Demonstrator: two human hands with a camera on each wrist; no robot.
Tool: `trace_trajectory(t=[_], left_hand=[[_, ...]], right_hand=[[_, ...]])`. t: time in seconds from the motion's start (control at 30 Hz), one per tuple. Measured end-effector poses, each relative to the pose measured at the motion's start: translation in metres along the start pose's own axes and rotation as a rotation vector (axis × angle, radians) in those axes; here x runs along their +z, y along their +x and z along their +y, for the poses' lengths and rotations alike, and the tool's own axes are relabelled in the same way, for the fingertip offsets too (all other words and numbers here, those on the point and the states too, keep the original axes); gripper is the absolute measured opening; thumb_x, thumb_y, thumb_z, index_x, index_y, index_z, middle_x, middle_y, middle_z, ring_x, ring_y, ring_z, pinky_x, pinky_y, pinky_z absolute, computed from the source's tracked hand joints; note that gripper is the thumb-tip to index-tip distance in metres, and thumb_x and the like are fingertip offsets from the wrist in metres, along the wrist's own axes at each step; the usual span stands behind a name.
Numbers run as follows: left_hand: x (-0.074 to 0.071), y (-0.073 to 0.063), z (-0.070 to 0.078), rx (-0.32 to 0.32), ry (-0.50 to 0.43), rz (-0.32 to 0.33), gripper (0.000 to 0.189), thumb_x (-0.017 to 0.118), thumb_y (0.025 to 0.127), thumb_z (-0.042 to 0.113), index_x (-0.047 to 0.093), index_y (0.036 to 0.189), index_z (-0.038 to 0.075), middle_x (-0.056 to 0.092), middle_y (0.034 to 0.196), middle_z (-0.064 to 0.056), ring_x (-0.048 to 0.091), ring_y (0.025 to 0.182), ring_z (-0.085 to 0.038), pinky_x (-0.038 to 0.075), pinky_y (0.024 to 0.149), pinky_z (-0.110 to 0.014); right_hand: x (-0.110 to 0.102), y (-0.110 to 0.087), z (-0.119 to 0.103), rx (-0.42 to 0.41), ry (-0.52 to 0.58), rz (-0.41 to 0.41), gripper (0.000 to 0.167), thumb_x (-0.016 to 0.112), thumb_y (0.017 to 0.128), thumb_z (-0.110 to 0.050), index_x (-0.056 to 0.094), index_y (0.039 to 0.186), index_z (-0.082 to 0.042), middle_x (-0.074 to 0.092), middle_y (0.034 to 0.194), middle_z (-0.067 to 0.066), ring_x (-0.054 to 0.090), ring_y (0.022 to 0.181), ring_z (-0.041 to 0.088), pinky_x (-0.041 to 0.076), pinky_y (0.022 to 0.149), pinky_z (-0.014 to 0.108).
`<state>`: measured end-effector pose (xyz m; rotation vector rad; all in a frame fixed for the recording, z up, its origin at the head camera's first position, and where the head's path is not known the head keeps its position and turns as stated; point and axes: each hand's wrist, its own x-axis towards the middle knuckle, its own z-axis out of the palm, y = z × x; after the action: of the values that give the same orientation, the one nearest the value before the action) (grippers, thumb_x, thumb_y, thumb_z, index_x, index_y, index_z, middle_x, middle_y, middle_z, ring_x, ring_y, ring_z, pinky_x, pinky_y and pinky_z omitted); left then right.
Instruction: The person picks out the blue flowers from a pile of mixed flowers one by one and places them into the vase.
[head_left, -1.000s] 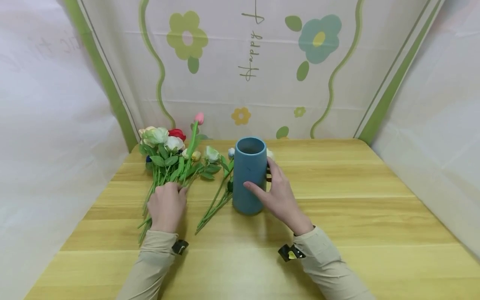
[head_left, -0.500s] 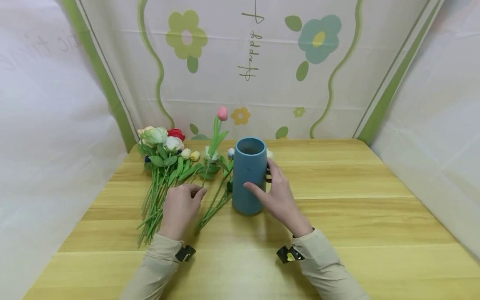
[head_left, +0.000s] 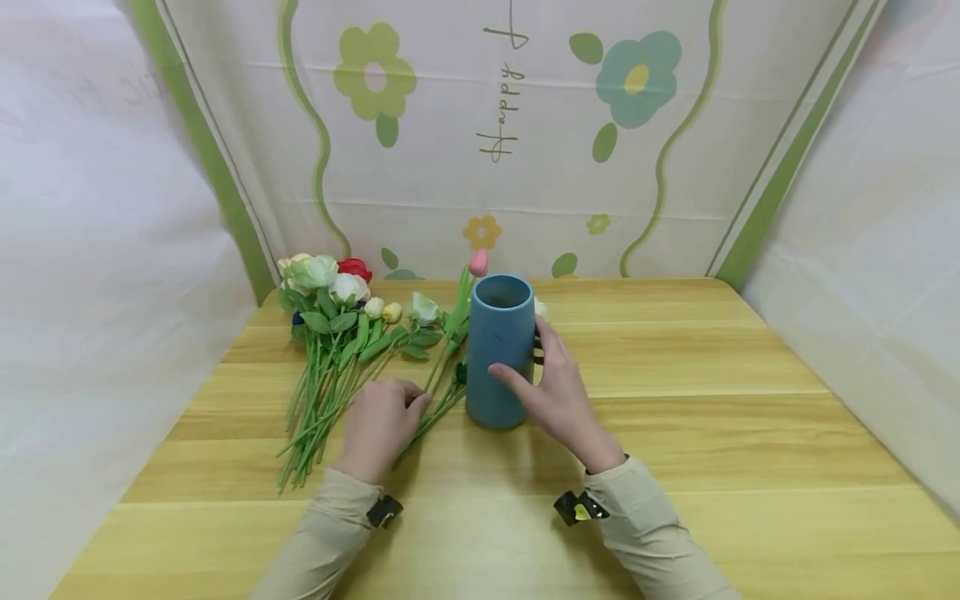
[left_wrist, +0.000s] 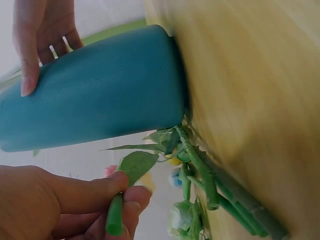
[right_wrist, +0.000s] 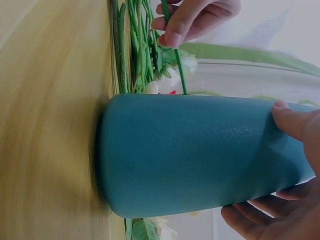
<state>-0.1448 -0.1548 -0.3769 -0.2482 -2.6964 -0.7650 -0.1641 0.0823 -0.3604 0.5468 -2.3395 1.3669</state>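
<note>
A pink tulip [head_left: 478, 263] on a green stem is pinched between the thumb and fingers of my left hand [head_left: 386, 421]. In the left wrist view, the cut end of its stem [left_wrist: 114, 218] sticks out below my fingertips. The bloom shows just behind the left rim of a tall blue vase [head_left: 498, 358], which stands upright on the table. My right hand [head_left: 557, 392] holds the vase from its right side, thumb across the front and fingers curled round the back. Beside the vase's left side lie a few more stems [head_left: 442, 408], partly behind it.
A pile of artificial flowers [head_left: 330, 325], with white, cream and red blooms, lies at the left of the wooden table [head_left: 720, 417]. A white rose [head_left: 425, 309] lies between pile and vase. Behind hangs a flower-printed cloth [head_left: 450, 150].
My left hand has drawn the pink tulip out of the pile and carried it right, to beside the vase; its bloom rose, then sank. My right hand and the vase have stayed put.
</note>
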Motion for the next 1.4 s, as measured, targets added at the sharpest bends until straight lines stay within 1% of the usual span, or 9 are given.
trace_trajectory(t=[0.37, 0.57, 0.63, 0.8, 0.97, 1.1, 1.2, 1.3, 1.4], left_hand=[[0.004, 0.000, 0.001, 0.031, 0.097, -0.040, 0.015, 0.078, 0.086, 0.019, 0.077, 0.071, 0.015, 0.069, 0.070, 0.001, 0.055, 0.053, -0.012, 0.042, 0.046, -0.031], [0.004, -0.001, -0.001, 0.024, 0.114, -0.110, 0.044, 0.078, 0.085, 0.017, 0.054, 0.049, 0.019, 0.046, 0.050, 0.007, 0.039, 0.045, -0.011, 0.031, 0.042, -0.028], [0.004, -0.001, -0.002, 0.011, 0.109, -0.138, 0.045, 0.078, 0.085, 0.017, 0.053, 0.048, 0.019, 0.046, 0.050, 0.007, 0.040, 0.046, -0.011, 0.032, 0.042, -0.029], [0.005, -0.002, -0.003, -0.023, 0.106, -0.182, 0.027, 0.079, 0.083, 0.015, 0.068, 0.058, 0.019, 0.060, 0.063, 0.005, 0.048, 0.051, -0.012, 0.038, 0.045, -0.032], [0.006, -0.002, -0.004, -0.033, 0.109, -0.210, 0.039, 0.080, 0.081, 0.014, 0.054, 0.051, 0.018, 0.049, 0.055, 0.004, 0.043, 0.048, -0.013, 0.033, 0.044, -0.031], [0.007, -0.003, -0.005, -0.031, 0.090, -0.205, 0.050, 0.080, 0.081, 0.018, 0.041, 0.050, 0.017, 0.034, 0.049, 0.006, 0.034, 0.046, -0.011, 0.028, 0.043, -0.029], [0.007, -0.002, -0.008, -0.034, 0.066, -0.191, 0.052, 0.078, 0.085, 0.022, 0.039, 0.050, 0.017, 0.030, 0.047, 0.008, 0.031, 0.044, -0.009, 0.026, 0.043, -0.027], [0.001, 0.001, -0.012, -0.068, 0.059, -0.140, 0.040, 0.075, 0.088, 0.023, 0.055, 0.055, 0.013, 0.046, 0.050, 0.005, 0.040, 0.045, -0.011, 0.032, 0.041, -0.028], [-0.015, 0.003, -0.019, -0.132, 0.083, -0.058, 0.020, 0.072, 0.090, 0.019, 0.071, 0.076, 0.005, 0.065, 0.070, -0.009, 0.051, 0.049, -0.016, 0.040, 0.041, -0.031]], right_hand=[[-0.002, 0.000, -0.001, 0.017, -0.011, -0.006, 0.087, 0.076, 0.086, -0.039, 0.031, 0.151, -0.003, 0.045, 0.140, 0.015, 0.053, 0.117, 0.029, 0.048, 0.092, 0.048], [-0.001, 0.001, 0.001, 0.010, -0.012, -0.006, 0.086, 0.076, 0.086, -0.039, 0.031, 0.151, -0.004, 0.045, 0.140, 0.015, 0.053, 0.117, 0.029, 0.048, 0.092, 0.048], [-0.001, 0.001, 0.001, 0.007, -0.011, -0.005, 0.086, 0.076, 0.086, -0.039, 0.031, 0.151, -0.004, 0.045, 0.139, 0.015, 0.053, 0.117, 0.029, 0.049, 0.092, 0.048], [0.000, 0.001, 0.002, 0.004, -0.012, -0.006, 0.086, 0.076, 0.086, -0.040, 0.031, 0.151, -0.005, 0.045, 0.139, 0.014, 0.053, 0.117, 0.029, 0.049, 0.091, 0.046], [0.000, 0.001, 0.002, -0.003, -0.012, -0.003, 0.085, 0.076, 0.086, -0.039, 0.032, 0.150, -0.005, 0.046, 0.139, 0.013, 0.053, 0.116, 0.029, 0.050, 0.091, 0.046], [0.000, 0.000, 0.001, -0.009, -0.012, -0.001, 0.085, 0.077, 0.086, -0.038, 0.032, 0.150, -0.004, 0.045, 0.139, 0.014, 0.054, 0.116, 0.029, 0.050, 0.090, 0.046], [0.000, 0.000, 0.001, -0.007, -0.014, -0.001, 0.085, 0.077, 0.086, -0.038, 0.032, 0.150, -0.004, 0.045, 0.139, 0.014, 0.054, 0.116, 0.030, 0.050, 0.091, 0.046], [0.000, 0.000, 0.002, -0.007, -0.014, -0.002, 0.085, 0.076, 0.086, -0.039, 0.032, 0.150, -0.004, 0.046, 0.139, 0.014, 0.054, 0.116, 0.030, 0.050, 0.091, 0.046], [0.000, 0.000, 0.002, -0.009, -0.017, -0.001, 0.084, 0.076, 0.086, -0.039, 0.032, 0.150, -0.005, 0.046, 0.139, 0.014, 0.054, 0.116, 0.030, 0.050, 0.090, 0.047]])
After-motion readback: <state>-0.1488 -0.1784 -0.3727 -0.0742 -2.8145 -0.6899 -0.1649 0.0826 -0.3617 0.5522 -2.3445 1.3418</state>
